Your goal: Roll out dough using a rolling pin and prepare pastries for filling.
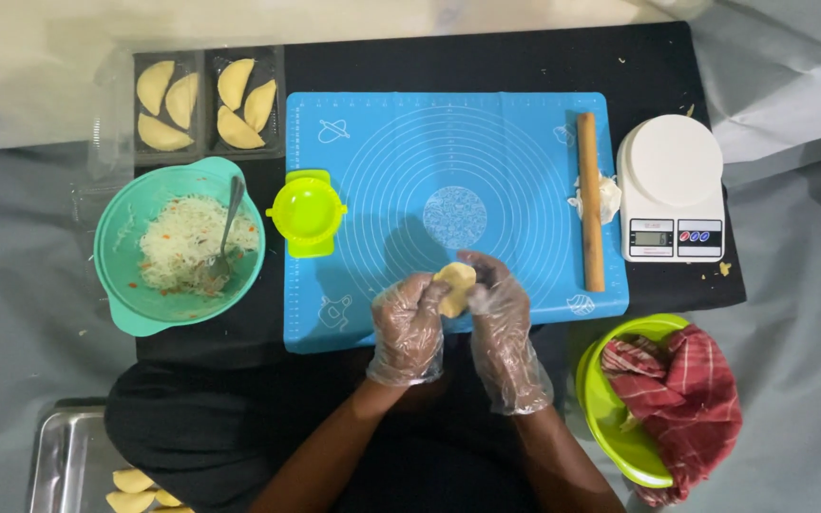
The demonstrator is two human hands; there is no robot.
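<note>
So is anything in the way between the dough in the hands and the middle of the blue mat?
Nothing visible is. Both hands, left and right, hold the dough over the mat's near edge. The stretch of mat up to its middle is bare. The rolling pin lies off to the right, the green press to the left.
</note>
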